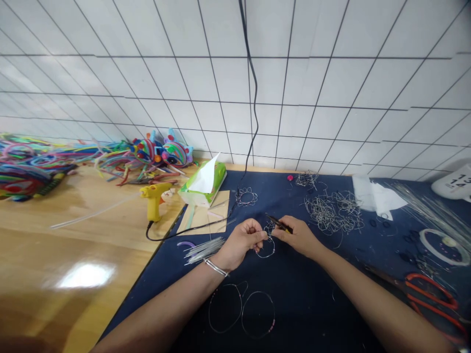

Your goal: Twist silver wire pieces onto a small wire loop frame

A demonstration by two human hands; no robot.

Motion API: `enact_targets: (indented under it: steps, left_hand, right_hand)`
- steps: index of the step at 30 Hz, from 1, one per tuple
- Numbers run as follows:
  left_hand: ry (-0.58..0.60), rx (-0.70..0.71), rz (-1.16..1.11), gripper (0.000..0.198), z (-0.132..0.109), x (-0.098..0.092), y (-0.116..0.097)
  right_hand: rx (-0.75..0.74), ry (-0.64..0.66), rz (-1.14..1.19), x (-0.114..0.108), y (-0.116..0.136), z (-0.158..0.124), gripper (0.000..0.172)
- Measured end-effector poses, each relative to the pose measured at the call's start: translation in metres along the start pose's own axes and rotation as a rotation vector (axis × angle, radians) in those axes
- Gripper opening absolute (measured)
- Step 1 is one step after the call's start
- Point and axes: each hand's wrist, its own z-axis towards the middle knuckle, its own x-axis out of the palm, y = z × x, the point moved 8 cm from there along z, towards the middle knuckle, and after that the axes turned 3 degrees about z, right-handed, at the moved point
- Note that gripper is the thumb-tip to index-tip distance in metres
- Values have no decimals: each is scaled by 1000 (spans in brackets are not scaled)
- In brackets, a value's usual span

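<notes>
To the right of the green tissue box (208, 185) and nearer the viewer, a beaded wire loop (265, 257) is pinched between the closed fingertips of the left hand (246, 241). Pliers (278, 223) angled toward the box are gripped in the curled right hand (296, 236), and both forearms are stretched forward over the blue-covered table (312, 314).

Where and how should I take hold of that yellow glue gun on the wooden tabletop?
Probably best by the handle of the yellow glue gun, coming from the near side. The handle juts from the body toward you, narrow enough to wrap. Mind the black cord, which leaves its lower end and curves across the blue surface.
</notes>
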Motion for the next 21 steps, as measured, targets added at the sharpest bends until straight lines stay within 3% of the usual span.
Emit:
enact_targets:
  steps: [10,21]
  left_hand:
    - [72,-19,82,24,-2,9,3]
    - [84,-24,111,24,-2,10,6]
  right_hand:
    - [83,157,247,13,1,-4,26]
    - [146,191,290,16,-6,-6,19]
